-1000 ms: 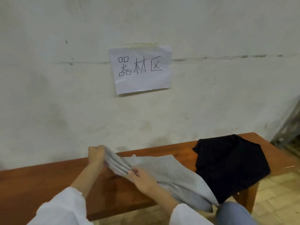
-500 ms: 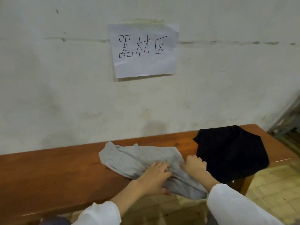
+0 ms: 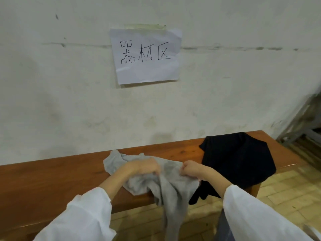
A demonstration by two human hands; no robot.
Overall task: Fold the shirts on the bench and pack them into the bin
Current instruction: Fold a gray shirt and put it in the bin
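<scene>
A crumpled grey shirt (image 3: 173, 188), partly hung over the surface (image 3: 52, 180) edge at lower centre, was gripped by the left hand (image 3: 144, 166) and right hand (image 3: 190, 169); folding was judged barely begun. A black shirt (image 3: 238, 159) was left unfolded at right, and no bin was seen.

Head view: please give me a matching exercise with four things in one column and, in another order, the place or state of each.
Things:
1. grey shirt
2. black shirt
3. paper
4. left hand

Places or states:
A. taped to the wall
B. grips grey cloth
C. spread at the right end of the bench
D. bunched, a long end hanging toward the floor

Pairs: 1-D, 2-C, 3-A, 4-B
</scene>
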